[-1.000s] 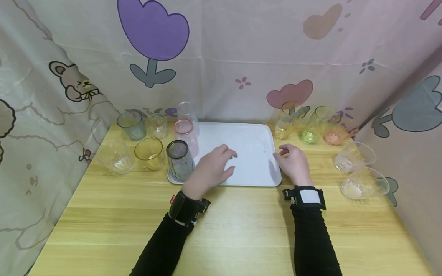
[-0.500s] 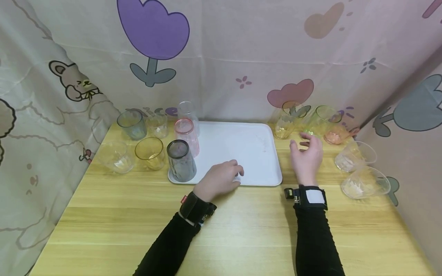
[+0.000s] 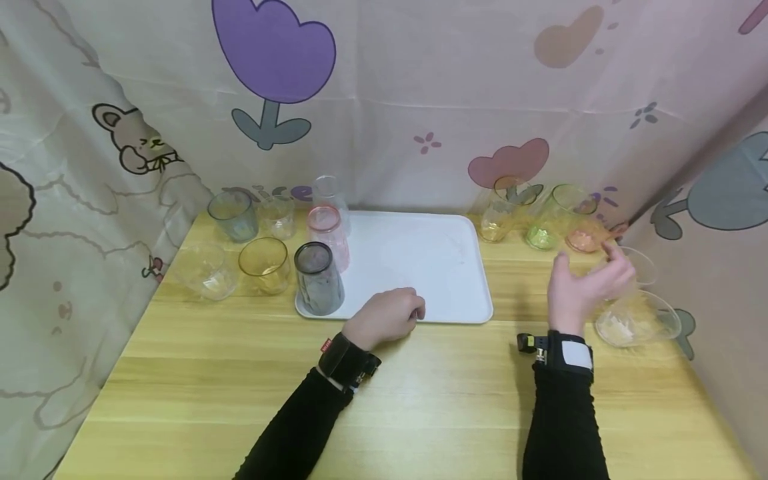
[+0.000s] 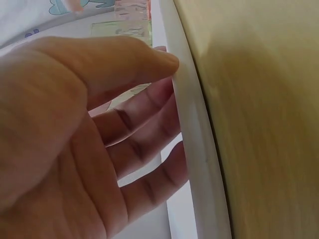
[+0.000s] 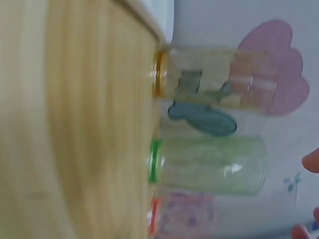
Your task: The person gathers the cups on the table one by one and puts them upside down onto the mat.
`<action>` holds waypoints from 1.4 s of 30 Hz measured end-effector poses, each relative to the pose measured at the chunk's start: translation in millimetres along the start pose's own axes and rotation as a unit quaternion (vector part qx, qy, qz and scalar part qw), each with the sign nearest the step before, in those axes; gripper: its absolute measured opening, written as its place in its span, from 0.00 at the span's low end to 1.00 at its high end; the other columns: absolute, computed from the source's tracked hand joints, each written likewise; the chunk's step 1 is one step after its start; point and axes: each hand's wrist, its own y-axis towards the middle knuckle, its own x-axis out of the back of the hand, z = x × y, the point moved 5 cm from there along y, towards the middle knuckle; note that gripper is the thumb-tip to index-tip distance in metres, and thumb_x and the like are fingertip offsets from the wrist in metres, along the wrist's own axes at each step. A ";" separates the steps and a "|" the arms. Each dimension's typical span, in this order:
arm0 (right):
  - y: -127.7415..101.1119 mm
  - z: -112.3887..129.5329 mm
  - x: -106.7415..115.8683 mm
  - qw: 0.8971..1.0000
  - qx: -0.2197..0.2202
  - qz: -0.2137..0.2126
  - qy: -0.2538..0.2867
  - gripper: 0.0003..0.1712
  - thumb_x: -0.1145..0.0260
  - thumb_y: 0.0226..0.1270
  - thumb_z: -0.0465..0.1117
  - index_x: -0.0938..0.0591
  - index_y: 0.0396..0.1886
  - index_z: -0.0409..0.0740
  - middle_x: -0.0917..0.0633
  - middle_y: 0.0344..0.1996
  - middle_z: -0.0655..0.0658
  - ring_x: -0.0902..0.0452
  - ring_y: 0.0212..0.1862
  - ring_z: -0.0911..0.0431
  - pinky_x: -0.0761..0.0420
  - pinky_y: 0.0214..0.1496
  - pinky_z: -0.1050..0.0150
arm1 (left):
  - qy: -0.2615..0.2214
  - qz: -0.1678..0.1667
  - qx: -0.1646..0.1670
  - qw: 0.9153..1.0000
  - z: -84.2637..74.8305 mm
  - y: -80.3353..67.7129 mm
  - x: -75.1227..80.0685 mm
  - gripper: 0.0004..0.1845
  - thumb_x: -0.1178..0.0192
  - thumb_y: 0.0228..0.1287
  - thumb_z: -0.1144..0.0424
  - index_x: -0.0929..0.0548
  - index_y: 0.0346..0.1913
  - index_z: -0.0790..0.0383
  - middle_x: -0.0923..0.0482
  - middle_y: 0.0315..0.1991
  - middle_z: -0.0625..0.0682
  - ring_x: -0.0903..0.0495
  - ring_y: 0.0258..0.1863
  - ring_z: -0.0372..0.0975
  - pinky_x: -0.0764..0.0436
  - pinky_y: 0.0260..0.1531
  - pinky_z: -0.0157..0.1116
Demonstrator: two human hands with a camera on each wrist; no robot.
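My left hand (image 3: 387, 317) is at the front edge of a white tray (image 3: 432, 267), fingers curled. In the left wrist view, thumb and fingers meet the tray's raised rim (image 4: 197, 159) from two sides, pinching it. My right hand (image 3: 585, 287) is in the air at the right with thumb and fingers spread, holding nothing. It partly covers a clear cup (image 3: 645, 265); another clear cup (image 3: 636, 323) stands just in front. On the tray's left side are a grey glass (image 3: 320, 283) and a pink glass (image 3: 330, 237), both upside down.
Left of the tray stand a blue-grey glass (image 3: 235, 219), an amber glass (image 3: 264, 267) and clear cups. A tall clear glass (image 3: 330, 197) is behind the pink one. Back right hold a yellow glass (image 3: 499, 213), a green glass (image 3: 549, 223) and an orange-pink glass (image 3: 583, 237). A printed curtain (image 3: 390, 80) hangs behind.
My right hand has left the tray's right edge and moved right, past the yellow and green glasses, toward the clear cups. My left hand has come down from over the tray to its front rim.
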 end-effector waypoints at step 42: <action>1.3 -79.9 68.4 0.844 -0.401 -0.161 0.318 0.81 0.14 0.42 0.28 0.60 0.80 0.70 0.64 0.78 0.68 0.66 0.76 0.77 0.27 0.63 0.76 | -0.026 0.026 0.022 0.999 -2.4 -0.5 1.5 0.12 0.45 0.74 0.69 0.12 0.49 0.55 0.16 0.48 0.46 0.20 0.45 0.36 0.17 0.48 0.37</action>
